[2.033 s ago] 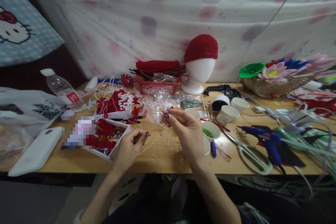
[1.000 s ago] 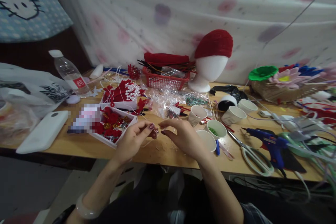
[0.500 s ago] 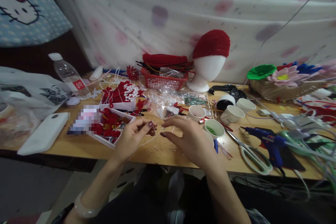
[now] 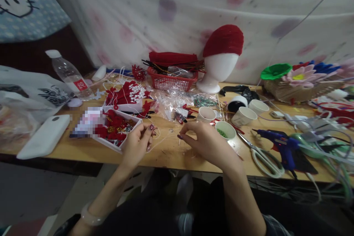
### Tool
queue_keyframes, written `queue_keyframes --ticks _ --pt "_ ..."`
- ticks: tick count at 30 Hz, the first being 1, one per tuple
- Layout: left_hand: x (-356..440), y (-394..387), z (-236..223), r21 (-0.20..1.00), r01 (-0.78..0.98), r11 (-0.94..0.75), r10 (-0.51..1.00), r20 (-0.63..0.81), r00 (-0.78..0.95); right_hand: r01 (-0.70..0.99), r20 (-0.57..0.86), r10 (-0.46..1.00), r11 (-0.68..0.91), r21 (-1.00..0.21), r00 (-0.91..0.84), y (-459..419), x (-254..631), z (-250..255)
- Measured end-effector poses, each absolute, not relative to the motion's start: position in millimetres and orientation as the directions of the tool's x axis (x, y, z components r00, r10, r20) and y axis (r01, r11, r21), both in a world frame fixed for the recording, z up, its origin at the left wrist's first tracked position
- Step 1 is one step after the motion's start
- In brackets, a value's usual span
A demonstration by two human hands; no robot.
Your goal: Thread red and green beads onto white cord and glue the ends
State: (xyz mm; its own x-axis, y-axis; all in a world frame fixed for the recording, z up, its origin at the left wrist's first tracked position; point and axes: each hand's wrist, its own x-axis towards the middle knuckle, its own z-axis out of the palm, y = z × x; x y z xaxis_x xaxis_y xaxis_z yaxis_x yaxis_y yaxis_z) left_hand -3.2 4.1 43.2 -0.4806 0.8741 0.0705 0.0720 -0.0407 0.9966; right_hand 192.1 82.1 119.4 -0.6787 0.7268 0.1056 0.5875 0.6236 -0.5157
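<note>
My left hand is closed in a pinch on a thin white thread, in front of the white box. The thread makes a small loop by the fingertips and runs right across the tabletop. My right hand is closed too, thumb against forefinger, at the thread's far end. A short thin sliver shows below its fingertips; I cannot tell what it is. Beside the left hand, the white box holds red velvety pieces with gold and silver bits. Close to my right hand stands a paper cup of green beads.
More paper cups, scissors and a blue glue gun lie right. Behind are clear plastic bags, a red basket and a white foam head in a red cap. A bottle and white power bank-like slab stand left.
My hands came close together, then drew apart, the left going left. The right thumb and forefinger, parted half a second ago, have closed. The thread now stretches between the hands.
</note>
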Motion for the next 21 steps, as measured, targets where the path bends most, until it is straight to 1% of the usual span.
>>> queue_keyframes --ticks 3,6,9,11,13,16,21 --pt "-6.6 4.8 38.7 0.990 0.141 -0.002 0.878 0.069 -0.474 0.623 0.076 0.736 0.618 -0.478 -0.672 81.6 194.2 121.3" --pt "-5.5 7.8 38.2 0.974 0.227 0.016 0.899 0.086 -0.430 0.644 0.045 0.731 0.626 -0.439 -0.680 80.7 190.9 119.5" --pt "-0.2 11.8 39.0 0.944 0.329 -0.024 0.928 0.143 -0.344 0.665 0.006 0.727 0.631 -0.401 -0.687 80.6 185.2 116.2" --pt "3.6 14.4 39.7 0.922 0.380 -0.075 0.952 0.180 -0.248 0.673 -0.015 0.724 0.633 -0.384 -0.689 81.3 181.5 114.3" --pt "6.3 16.6 40.4 0.924 0.369 -0.099 0.975 0.164 -0.150 0.669 -0.028 0.714 0.641 -0.376 -0.699 82.4 178.0 113.3" --pt "8.5 19.2 40.2 0.953 0.287 -0.096 0.993 0.111 -0.035 0.651 -0.038 0.688 0.666 -0.365 -0.725 84.9 173.4 113.7" --pt "7.9 22.1 34.0 0.968 0.220 -0.119 0.992 0.107 0.062 0.623 -0.084 0.633 0.716 -0.315 -0.770 91.9 166.2 119.2"
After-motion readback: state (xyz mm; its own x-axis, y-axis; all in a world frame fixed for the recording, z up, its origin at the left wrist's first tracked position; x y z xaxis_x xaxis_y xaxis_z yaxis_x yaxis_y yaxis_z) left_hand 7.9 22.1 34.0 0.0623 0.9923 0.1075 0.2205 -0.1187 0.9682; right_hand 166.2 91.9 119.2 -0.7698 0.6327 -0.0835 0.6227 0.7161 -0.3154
